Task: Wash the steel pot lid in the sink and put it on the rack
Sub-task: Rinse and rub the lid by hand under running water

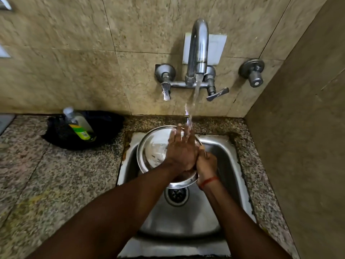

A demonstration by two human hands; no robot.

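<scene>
A round steel pot lid [151,148] is held tilted over the steel sink [229,157], its shiny face towards me. My right hand [206,164] grips the lid's right rim. My left hand [182,148] lies flat on the lid's face with fingers spread, under the water stream [194,101] that runs from the tap [198,47]. The lid's lower edge hangs just above the drain [176,195]. No rack is in view.
A black pan [104,126] with a dish soap bottle [80,124] lying in it sits on the granite counter [56,180] left of the sink. Two lever handles [166,90] [217,94] and a separate valve [253,73] stick out of the tiled wall. A side wall [308,146] closes the right.
</scene>
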